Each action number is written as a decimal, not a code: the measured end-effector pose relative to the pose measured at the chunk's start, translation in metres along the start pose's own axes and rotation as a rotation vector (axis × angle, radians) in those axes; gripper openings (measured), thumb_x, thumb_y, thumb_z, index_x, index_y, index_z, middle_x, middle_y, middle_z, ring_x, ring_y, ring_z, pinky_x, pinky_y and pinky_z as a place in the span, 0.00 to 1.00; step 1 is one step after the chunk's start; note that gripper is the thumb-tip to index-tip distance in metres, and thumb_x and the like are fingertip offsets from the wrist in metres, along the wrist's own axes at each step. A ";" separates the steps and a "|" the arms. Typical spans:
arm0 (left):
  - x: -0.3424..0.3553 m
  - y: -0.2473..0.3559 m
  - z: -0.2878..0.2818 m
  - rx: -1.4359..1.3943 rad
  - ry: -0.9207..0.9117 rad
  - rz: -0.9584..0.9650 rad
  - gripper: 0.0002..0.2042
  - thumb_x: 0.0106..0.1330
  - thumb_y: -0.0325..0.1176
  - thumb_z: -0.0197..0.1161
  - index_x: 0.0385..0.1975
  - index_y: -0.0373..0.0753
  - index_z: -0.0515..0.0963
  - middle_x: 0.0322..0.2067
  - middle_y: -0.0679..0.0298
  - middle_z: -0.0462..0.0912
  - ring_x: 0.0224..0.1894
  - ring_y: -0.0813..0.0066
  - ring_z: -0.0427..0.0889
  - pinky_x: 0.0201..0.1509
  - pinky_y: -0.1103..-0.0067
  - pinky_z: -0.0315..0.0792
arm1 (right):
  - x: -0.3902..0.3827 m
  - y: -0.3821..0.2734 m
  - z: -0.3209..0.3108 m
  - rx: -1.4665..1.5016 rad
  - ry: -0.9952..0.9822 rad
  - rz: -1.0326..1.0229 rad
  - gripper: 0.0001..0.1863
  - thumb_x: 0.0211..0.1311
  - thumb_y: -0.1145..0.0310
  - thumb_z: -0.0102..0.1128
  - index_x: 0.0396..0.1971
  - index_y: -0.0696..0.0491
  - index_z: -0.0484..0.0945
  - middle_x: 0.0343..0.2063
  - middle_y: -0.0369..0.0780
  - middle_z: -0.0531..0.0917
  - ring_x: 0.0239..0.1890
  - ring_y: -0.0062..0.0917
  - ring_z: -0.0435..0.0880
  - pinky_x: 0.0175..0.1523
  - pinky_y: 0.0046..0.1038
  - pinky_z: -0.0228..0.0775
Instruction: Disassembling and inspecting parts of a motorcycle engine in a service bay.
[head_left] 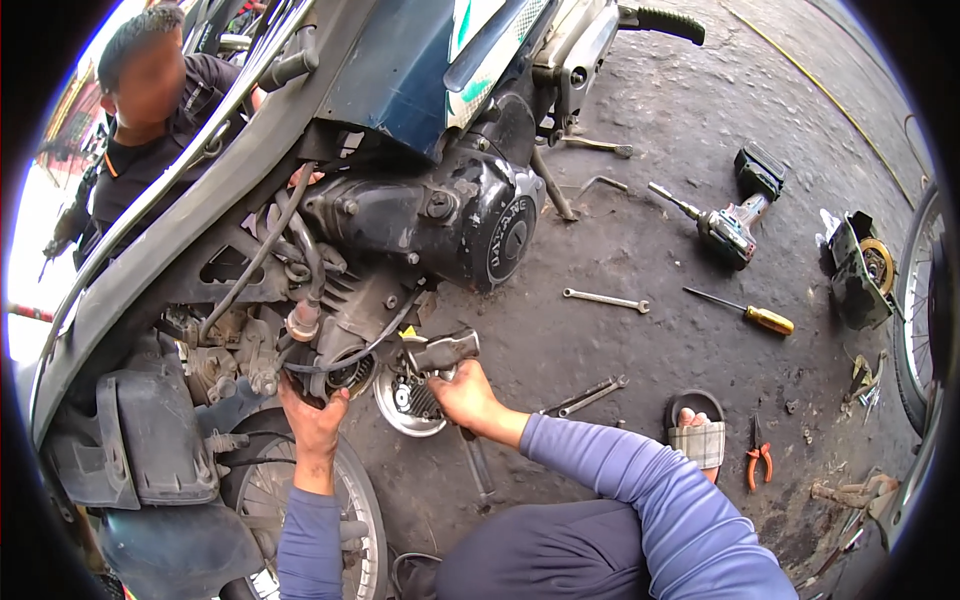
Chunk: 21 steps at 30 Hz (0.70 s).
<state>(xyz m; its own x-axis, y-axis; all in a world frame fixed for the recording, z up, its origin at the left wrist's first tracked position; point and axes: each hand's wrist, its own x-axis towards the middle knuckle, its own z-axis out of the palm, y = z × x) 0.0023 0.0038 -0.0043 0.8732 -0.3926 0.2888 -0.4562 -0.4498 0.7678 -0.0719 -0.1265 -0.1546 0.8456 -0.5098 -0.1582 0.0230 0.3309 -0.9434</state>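
Observation:
My right hand [467,398] is wrapped around the handle of a hammer. The hammer's dark metal head [442,351] is up beside the engine, and its handle runs down below my fist. My left hand [315,415] is at the round opening [352,372] in the end of the motorcycle engine, fingers and thumb curled at its lower edge. Whatever lies between those fingers is hidden. Under the hammer, on the ground, a round silver metal dish [412,428] holds small parts. A black cable passes across the opening above my left hand.
A black engine cover [430,215] and spoked wheel [365,500] flank the work. On the floor lie a cordless impact driver [730,235], wrench [606,299], yellow-handled screwdriver [768,320] and orange pliers [759,465]. Another person [150,130] is beyond the motorcycle. A sandalled foot [695,430] is nearby.

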 end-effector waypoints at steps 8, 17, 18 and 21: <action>0.000 -0.013 -0.003 0.124 0.015 0.009 0.36 0.41 0.27 0.61 0.55 0.27 0.58 0.51 0.49 0.65 0.53 0.57 0.65 0.61 0.73 0.56 | -0.001 0.010 -0.004 -0.121 -0.172 0.301 0.09 0.52 0.70 0.55 0.25 0.62 0.75 0.11 0.38 0.74 0.10 0.23 0.72 0.15 0.28 0.62; 0.004 -0.016 0.002 0.011 -0.044 0.049 0.32 0.42 0.25 0.60 0.53 0.30 0.62 0.50 0.53 0.67 0.52 0.59 0.67 0.59 0.74 0.57 | 0.028 -0.035 -0.083 -0.259 -0.010 0.605 0.11 0.51 0.69 0.56 0.21 0.64 0.73 0.14 0.43 0.77 0.11 0.29 0.75 0.15 0.32 0.67; 0.002 -0.017 -0.003 -0.004 -0.084 0.016 0.35 0.42 0.23 0.59 0.57 0.31 0.59 0.51 0.58 0.66 0.54 0.65 0.65 0.61 0.77 0.55 | 0.030 -0.059 -0.090 -0.478 -0.118 0.648 0.12 0.50 0.68 0.56 0.23 0.65 0.75 0.17 0.46 0.79 0.14 0.31 0.78 0.17 0.32 0.70; -0.001 -0.013 -0.012 0.120 -0.071 0.099 0.36 0.42 0.24 0.64 0.56 0.31 0.59 0.51 0.57 0.67 0.53 0.65 0.67 0.61 0.75 0.57 | 0.016 -0.135 -0.091 -0.935 -0.348 0.613 0.14 0.50 0.69 0.54 0.29 0.66 0.77 0.23 0.50 0.81 0.23 0.36 0.84 0.26 0.33 0.76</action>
<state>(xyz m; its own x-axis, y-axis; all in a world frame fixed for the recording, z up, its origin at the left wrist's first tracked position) 0.0092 0.0203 -0.0080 0.8105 -0.4938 0.3150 -0.5602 -0.4968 0.6629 -0.1100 -0.2515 -0.0559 0.6831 -0.1747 -0.7092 -0.7176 -0.3414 -0.6071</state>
